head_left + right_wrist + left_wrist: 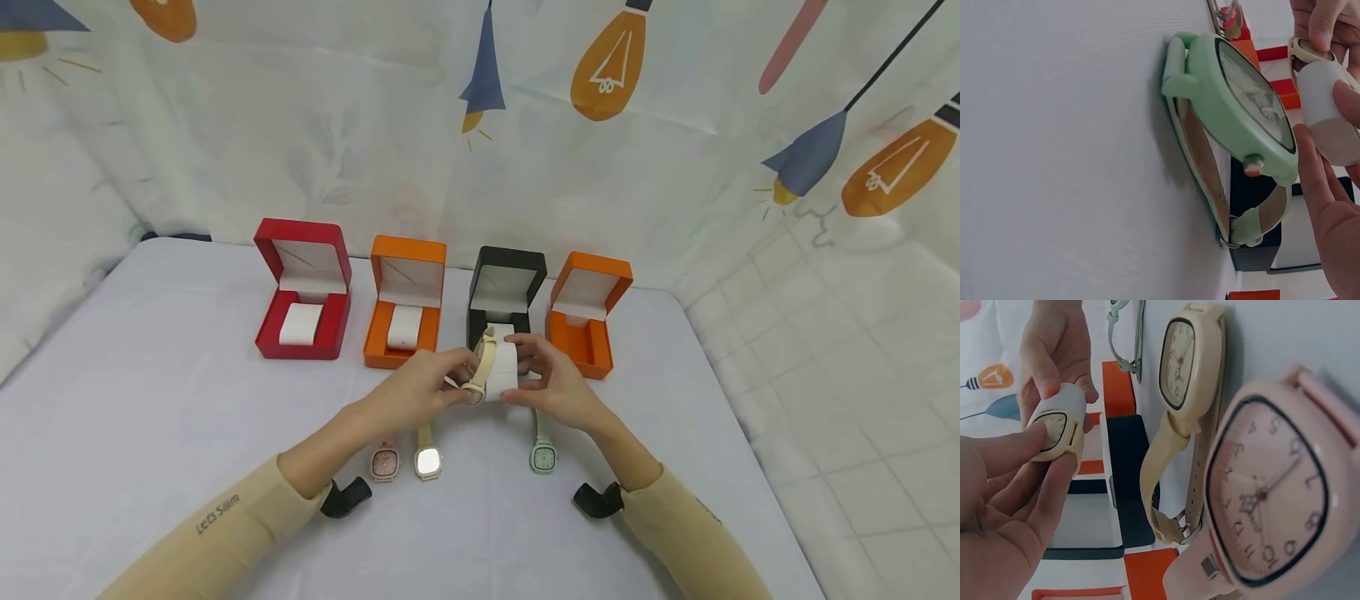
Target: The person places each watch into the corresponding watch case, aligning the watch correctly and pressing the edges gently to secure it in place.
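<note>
My left hand (420,382) pinches a cream wristwatch (486,360) between thumb and fingers. Its face (1054,429) lies against one end of a white watch cushion (504,367), and the strap looks unfastened in the head view. From the other side, my right hand (561,385) grips this cushion with thumb and fingers. Both hands are raised in front of an open black watch box (507,260), covering part of its base. Nearer my forearms lie a pink watch (385,463), another cream watch (428,461) and a mint green watch (543,456).
An open red box (302,233) and an orange box (408,248) at the left each hold a white cushion. Right of the black box, another orange box (600,268) shows its bare interior. A white cloth (187,375) covers the table, with a printed curtain (405,125) behind.
</note>
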A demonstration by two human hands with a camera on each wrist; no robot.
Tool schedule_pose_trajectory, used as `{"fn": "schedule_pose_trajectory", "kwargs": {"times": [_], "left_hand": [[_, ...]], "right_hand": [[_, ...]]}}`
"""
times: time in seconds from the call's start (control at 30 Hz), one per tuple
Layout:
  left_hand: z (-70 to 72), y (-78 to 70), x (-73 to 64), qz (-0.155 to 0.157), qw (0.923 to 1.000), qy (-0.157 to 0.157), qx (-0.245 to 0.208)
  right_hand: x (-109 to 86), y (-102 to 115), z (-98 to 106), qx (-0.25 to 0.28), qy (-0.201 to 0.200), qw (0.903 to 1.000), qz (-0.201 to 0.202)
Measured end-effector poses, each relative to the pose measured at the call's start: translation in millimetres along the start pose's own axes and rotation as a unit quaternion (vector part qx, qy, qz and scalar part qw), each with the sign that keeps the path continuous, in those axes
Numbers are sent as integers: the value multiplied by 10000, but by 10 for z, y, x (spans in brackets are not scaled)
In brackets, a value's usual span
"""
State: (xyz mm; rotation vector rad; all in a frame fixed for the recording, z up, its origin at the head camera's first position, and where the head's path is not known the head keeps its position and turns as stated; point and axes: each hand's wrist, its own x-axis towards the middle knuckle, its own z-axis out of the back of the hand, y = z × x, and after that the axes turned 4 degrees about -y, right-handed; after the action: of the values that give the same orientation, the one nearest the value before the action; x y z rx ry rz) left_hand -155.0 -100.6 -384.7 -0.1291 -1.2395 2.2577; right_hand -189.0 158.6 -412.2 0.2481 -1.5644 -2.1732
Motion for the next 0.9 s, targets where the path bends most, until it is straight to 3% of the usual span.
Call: {"fn": "schedule_pose_trajectory", "kwargs": {"times": [0.23, 0.5, 0.6, 0.9], "left_hand": [[30, 6, -17, 208, 9993, 299, -102], [54, -36, -20, 363, 9949, 735, -587], [33, -33, -11, 224, 9963, 639, -535], [-110, -51, -40, -255, 9995, -35, 205]], "right_hand": [[-14, 4, 5, 8, 299, 9995, 34], [-14, 0, 12, -19, 488, 9987, 173], [-10, 6, 22, -28, 450, 9988, 181], [-14, -31, 69, 185, 243, 9995, 128]]}}
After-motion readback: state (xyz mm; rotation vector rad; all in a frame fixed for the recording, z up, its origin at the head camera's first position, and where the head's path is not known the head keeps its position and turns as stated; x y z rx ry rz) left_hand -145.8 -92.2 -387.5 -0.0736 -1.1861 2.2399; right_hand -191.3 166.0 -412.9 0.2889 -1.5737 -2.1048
